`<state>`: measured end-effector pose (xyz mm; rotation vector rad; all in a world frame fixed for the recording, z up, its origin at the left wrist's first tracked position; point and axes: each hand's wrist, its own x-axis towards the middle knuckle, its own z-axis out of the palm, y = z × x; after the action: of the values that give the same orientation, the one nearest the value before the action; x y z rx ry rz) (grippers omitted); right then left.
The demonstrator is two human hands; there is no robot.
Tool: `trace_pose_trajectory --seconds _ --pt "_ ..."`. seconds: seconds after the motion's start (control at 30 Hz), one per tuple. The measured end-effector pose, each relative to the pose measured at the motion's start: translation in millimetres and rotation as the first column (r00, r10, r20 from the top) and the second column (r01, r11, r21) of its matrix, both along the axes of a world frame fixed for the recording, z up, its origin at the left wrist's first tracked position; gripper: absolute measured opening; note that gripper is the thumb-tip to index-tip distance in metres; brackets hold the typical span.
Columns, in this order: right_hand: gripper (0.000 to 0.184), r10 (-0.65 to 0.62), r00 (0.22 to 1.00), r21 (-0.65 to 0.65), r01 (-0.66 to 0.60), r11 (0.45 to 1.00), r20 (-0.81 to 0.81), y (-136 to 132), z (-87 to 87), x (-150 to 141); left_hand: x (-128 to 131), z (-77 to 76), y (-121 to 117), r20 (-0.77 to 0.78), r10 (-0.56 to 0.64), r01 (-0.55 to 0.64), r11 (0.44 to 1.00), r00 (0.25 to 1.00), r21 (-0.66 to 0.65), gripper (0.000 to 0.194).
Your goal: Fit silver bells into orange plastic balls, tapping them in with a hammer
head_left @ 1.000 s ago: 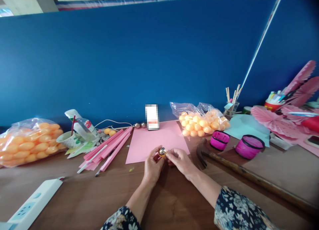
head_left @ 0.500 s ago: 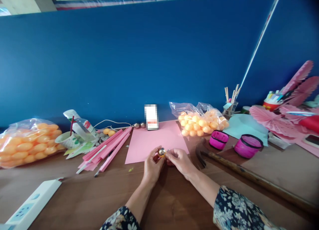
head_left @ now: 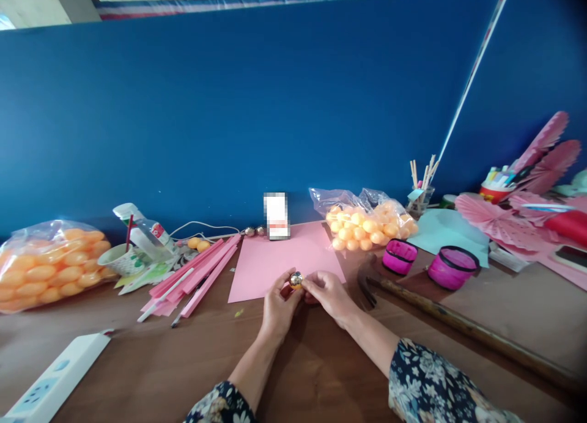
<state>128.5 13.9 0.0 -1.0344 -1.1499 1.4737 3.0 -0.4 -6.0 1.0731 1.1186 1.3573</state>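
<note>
A small shiny metallic ball (head_left: 296, 280), silvery on top with a yellow-orange lower part, is held up just above the near edge of the pink paper sheet (head_left: 257, 270). My left hand (head_left: 277, 304) grips it from the left between thumb and forefinger. From the right, my right hand (head_left: 326, 293) pinches at the ball's side with closed fingertips. Whether those fingertips also hold some small piece cannot be made out. The lower fingers of both hands nearly meet beneath the ball.
Bags of orange balls (head_left: 50, 267) lie at left and behind (head_left: 362, 227). Pink strips (head_left: 197, 276), a power strip (head_left: 55, 374), a phone (head_left: 277, 218) and two metallic balls (head_left: 255, 230) are around. Right stand magenta containers (head_left: 452, 269) and a wooden cane (head_left: 440, 307).
The ball is turned slightly in my fingers, showing more yellow-orange at its lower right. Both hands keep their grip, and the whole view has shifted slightly.
</note>
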Motion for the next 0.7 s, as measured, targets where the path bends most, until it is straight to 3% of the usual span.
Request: trace_pose_trajectory --seconds 0.17,0.33,0.47,0.6,0.7 --pt "0.027 -0.005 0.993 0.024 0.008 1.0 -0.121 -0.6 3.3 4.1 0.3 5.9 -2.7 0.009 -0.042 0.041 0.999 0.999 0.03 0.054" --pt "0.026 -0.048 0.993 0.01 0.05 0.999 -0.111 -1.9 6.4 3.0 -0.1 9.3 -4.0 -0.023 0.009 -0.008 0.999 1.0 0.038 0.046" --pt "0.027 -0.179 0.981 0.12 0.187 0.975 -0.076 3.0 9.3 7.2 0.5 8.1 -1.9 0.003 0.071 -0.071 0.997 0.997 0.023 0.044" --pt "0.023 -0.398 0.914 0.288 0.361 0.887 0.081 14.2 4.8 20.4 1.8 9.0 -1.0 0.017 0.098 -0.098 0.995 0.995 -0.01 0.045" --pt "0.017 -0.474 0.812 0.462 0.294 0.837 0.342 18.0 -0.8 27.0 2.2 10.4 -1.9 0.033 0.095 -0.095 0.995 0.995 -0.016 0.046"
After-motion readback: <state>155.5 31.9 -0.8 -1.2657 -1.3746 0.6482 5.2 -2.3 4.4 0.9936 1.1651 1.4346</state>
